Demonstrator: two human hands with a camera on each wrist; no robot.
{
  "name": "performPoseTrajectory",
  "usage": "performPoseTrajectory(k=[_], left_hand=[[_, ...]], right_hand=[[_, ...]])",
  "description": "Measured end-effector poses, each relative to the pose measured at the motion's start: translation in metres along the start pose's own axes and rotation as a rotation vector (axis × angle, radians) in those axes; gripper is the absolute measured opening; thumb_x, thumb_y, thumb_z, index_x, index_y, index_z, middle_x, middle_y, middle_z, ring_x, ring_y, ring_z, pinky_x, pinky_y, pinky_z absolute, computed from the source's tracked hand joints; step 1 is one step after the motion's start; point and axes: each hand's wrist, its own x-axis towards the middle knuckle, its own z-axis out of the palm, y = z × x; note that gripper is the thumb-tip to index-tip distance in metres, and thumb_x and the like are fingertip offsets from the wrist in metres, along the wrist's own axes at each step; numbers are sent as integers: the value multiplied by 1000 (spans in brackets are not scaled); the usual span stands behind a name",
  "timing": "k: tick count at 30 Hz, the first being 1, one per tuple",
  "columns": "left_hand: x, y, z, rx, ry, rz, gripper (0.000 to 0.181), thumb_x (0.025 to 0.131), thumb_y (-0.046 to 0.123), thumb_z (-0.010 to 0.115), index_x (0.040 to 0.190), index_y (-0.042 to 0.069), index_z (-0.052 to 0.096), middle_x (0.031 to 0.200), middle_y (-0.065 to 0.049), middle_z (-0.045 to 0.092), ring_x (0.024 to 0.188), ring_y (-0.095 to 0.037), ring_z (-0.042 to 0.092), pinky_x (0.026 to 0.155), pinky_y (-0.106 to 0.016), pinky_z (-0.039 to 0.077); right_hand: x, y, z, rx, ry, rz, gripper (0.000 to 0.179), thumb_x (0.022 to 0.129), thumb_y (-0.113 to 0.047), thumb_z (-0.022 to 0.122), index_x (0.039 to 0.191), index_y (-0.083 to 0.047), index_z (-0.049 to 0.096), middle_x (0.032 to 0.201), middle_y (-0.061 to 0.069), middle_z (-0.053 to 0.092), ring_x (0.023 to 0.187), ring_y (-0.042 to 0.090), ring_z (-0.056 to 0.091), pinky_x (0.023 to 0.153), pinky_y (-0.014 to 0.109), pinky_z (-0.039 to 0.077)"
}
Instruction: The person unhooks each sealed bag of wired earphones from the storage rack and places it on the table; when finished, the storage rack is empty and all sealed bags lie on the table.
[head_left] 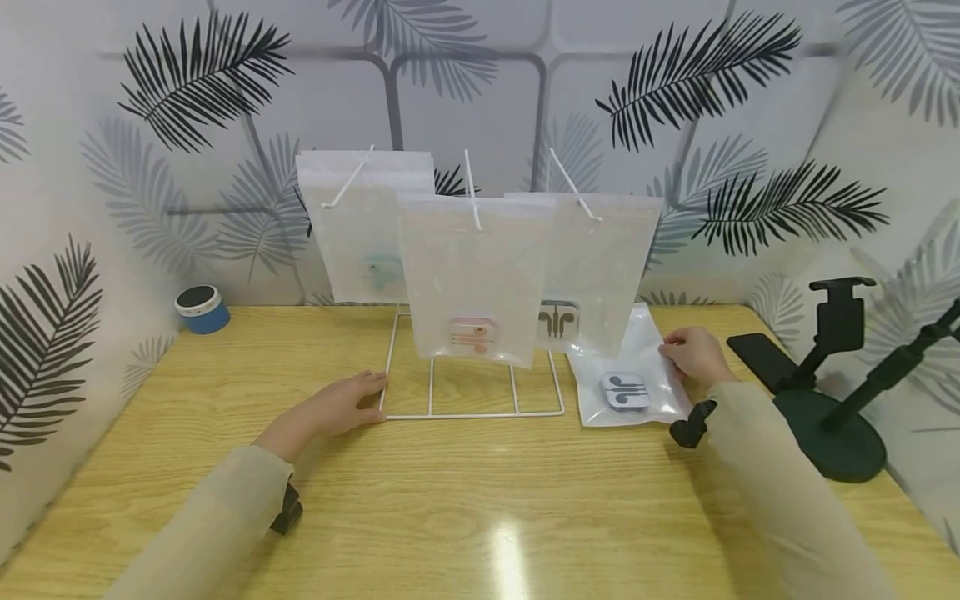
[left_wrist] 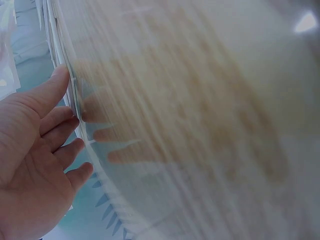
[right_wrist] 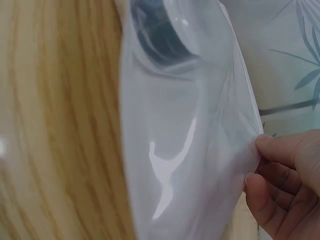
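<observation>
My right hand (head_left: 696, 357) pinches the right edge of a clear-and-white plastic bag (head_left: 647, 350) lying on the table. Inside it shows a small case of earphones (head_left: 625, 391). Up close in the right wrist view, thumb and fingertips meet at the edge of the glossy bag (right_wrist: 170, 115). My left hand (head_left: 347, 405) rests on the table with fairly straight fingers, its tips touching the left side of a white wire rack (head_left: 465, 416). In the left wrist view the left hand (left_wrist: 45, 150) is loosely spread beside the wire.
From the rack's hooks hang several bags: a left bag (head_left: 352, 233), a front bag (head_left: 472, 275) with a pink earphone case, and a right bag (head_left: 600, 267). A blue round container (head_left: 202, 310) stands back left. A black stand (head_left: 832, 425) and dark phone (head_left: 761, 360) are at right.
</observation>
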Motion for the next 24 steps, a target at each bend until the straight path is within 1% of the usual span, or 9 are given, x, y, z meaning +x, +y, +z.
performPoseTrajectory(k=[4,10,15,20,23,24], left_hand=[[-1,0,0,-2,-2,-4,61,91,22,59,139,-7,34,143,-25,29,132,-42,19,104,-54,20],[-1,0,-1,0,-4,-3,61,91,21,59,138,-7,34,143,-24,29,132,-42,19,104,-54,20],[-1,0,-1,0,-2,-5,61,91,21,59,138,-7,34,143,-24,29,132,-42,19,104,-54,20],[-1,1,-1,-7,-6,-9,61,91,21,59,139,-7,34,143,-24,29,132,-42,19,104,-54,20],[-1,1,-1,-1,-5,-12,61,91,22,59,139,-7,33,143,-25,28,132,-42,20,104,-54,20],[-1,1,-1,2,-5,-11,61,92,22,59,139,-7,33,143,-25,29,132,-42,20,104,-54,20]], right_hand=[[2,3,-2,-36,0,-8,27,93,-11,51,108,10,57,84,16,56,58,18,52,51,27,45],[4,6,-5,-10,-11,3,26,93,-9,49,108,10,57,77,14,57,58,18,53,51,27,48],[0,5,-9,13,-19,7,25,94,-9,49,108,10,57,78,14,58,59,17,55,53,27,49],[-7,1,-17,37,-23,-45,27,94,-9,48,108,13,56,83,18,60,61,18,57,55,29,51],[-10,-4,-23,54,-8,-65,29,95,-10,47,111,13,54,89,21,61,66,21,59,57,31,53],[-10,-6,-25,64,10,-63,30,95,-11,47,111,12,55,89,21,61,66,21,59,58,33,53]])
